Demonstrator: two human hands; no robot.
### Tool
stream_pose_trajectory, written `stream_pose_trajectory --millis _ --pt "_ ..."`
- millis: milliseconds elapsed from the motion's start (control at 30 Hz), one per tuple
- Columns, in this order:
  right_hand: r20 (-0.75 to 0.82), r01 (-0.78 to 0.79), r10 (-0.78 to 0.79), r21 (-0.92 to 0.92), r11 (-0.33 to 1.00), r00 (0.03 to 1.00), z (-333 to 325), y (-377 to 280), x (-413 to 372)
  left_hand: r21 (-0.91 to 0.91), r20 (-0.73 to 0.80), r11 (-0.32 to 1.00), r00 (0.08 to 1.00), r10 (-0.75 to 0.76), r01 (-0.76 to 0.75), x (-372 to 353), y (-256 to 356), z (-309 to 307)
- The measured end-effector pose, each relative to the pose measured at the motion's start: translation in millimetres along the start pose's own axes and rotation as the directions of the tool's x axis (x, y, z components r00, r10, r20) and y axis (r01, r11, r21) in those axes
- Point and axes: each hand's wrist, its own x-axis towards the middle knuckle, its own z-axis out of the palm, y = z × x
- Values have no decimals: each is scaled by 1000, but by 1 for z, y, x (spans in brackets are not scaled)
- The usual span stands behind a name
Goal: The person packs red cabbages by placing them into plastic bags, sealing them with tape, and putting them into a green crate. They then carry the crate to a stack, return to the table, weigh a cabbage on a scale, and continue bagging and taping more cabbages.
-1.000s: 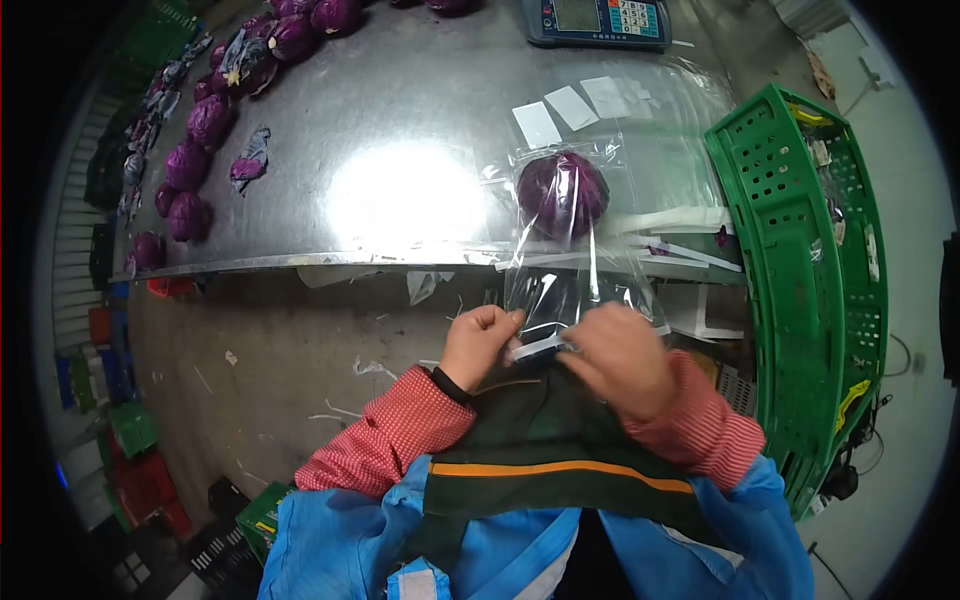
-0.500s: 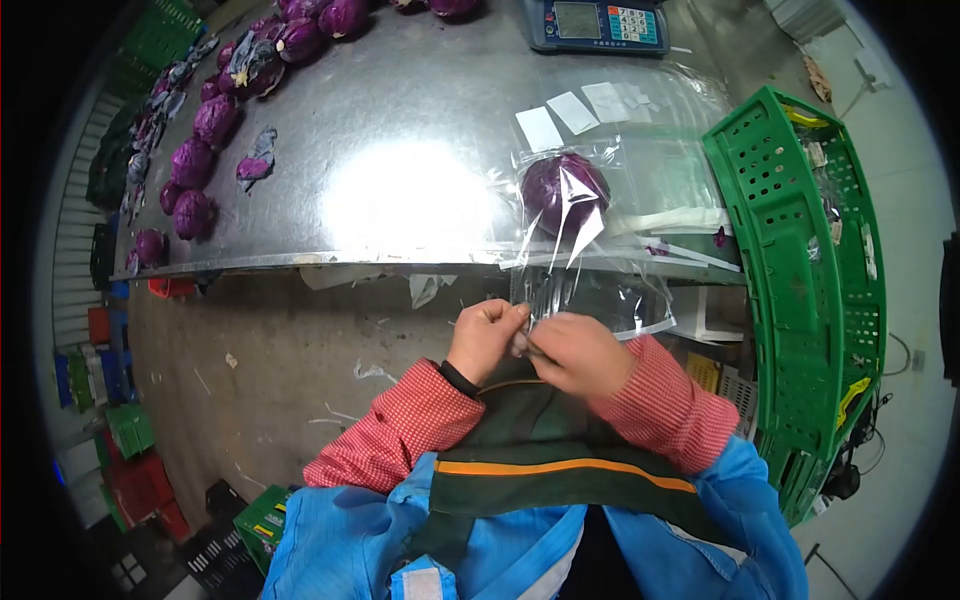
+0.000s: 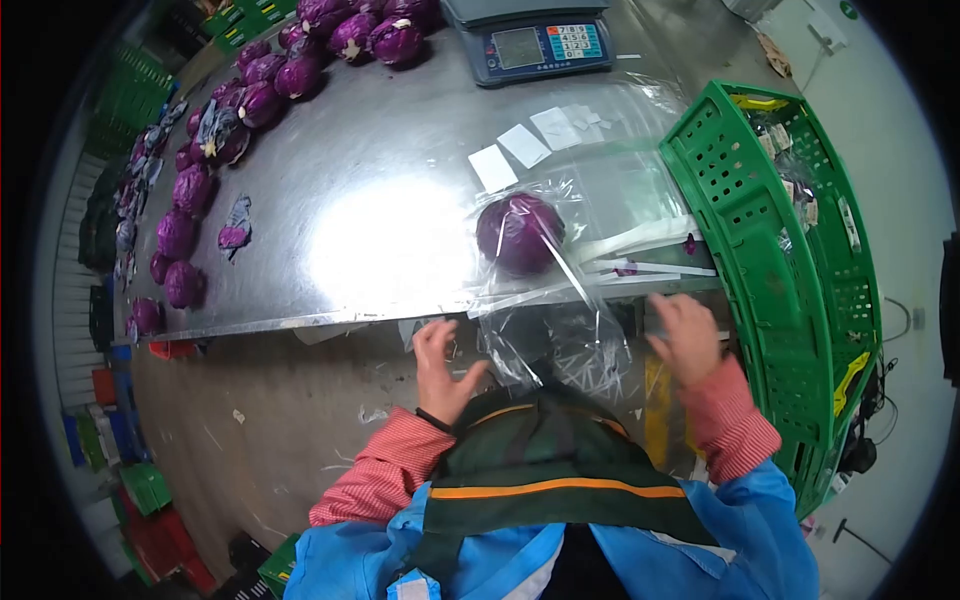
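A red cabbage [image 3: 517,235] lies inside a clear plastic bag [image 3: 560,340] near the table's front edge. The loose end of the bag hangs over that edge, in front of my apron. My left hand [image 3: 445,375] is to the left of the hanging plastic, fingers apart and holding nothing. On the other side, my right hand [image 3: 688,335] is held away from the bag, its fingers spread and nothing in them. White paper strips [image 3: 650,240] lie on the table to the right of the cabbage.
A scale [image 3: 540,45] stands at the back of the metal table [image 3: 330,150]. Several more red cabbages [image 3: 298,75] line the left and far side. White labels [image 3: 523,146] lie behind the bagged cabbage. A green crate [image 3: 750,220] stands close on the right.
Both hands have let go of the bag's end and moved apart, the right one farther to the right. The bag's end now hangs loose. The camera view has shifted.
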Motion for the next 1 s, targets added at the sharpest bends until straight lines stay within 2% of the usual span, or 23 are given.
stream_pose_trajectory --millis 33,167,267,300,400,433,533,567,667,700,767,800,833,867,900,933,1000 --pt "-32 97 -96 20 995 995 7 -9 15 69 -21 989 991 129 -127 5 4 5" --pt "-76 479 -474 96 872 877 32 -17 42 72 -14 971 973 228 -227 5 -6 25" --pt "-40 524 -530 230 820 847 31 -22 52 69 -5 979 981 193 -192 7 -5 19" --pt "-128 466 -451 340 816 883 31 -21 55 47 -29 978 979 203 -202 12 -4 16" --pt "-204 363 -301 476 801 932 14 -11 77 136 -31 943 950 310 -303 27 21 17" --pt "-217 386 -320 482 786 922 13 -9 84 159 41 912 925 378 -379 32 25 20" --pt "-237 472 -408 449 759 882 9 -7 100 180 171 864 880 444 -471 42 27 25" --pt "-251 505 -438 422 753 863 12 -2 103 180 127 881 898 421 -439 44 27 26" --pt "-326 526 -427 341 779 843 17 9 108 34 -110 974 968 225 -223 52 32 24" --pt "-375 514 -390 332 791 841 18 10 112 -38 -136 981 974 183 -189 57 35 19" --pt "-472 492 -317 310 813 822 12 13 129 -288 -290 956 957 -33 -54 71 47 15" --pt "-476 429 -207 422 798 855 7 10 138 -415 -347 910 927 -146 -12 81 53 13" --pt "-467 365 -97 529 766 879 0 4 148 -394 -368 919 914 -171 13 93 59 8" --pt "-442 300 13 630 716 897 -4 2 158 -374 -389 927 900 -196 40 105 61 2" --pt "-473 349 11 667 658 881 3 7 174 -472 -404 882 886 -227 11 119 49 2" --pt "-431 338 48 766 546 901 6 9 192 -536 -419 844 876 -239 -25 133 42 4" --pt "-333 293 97 911 290 938 6 2 223 -698 -412 715 833 -369 -29 168 35 8"
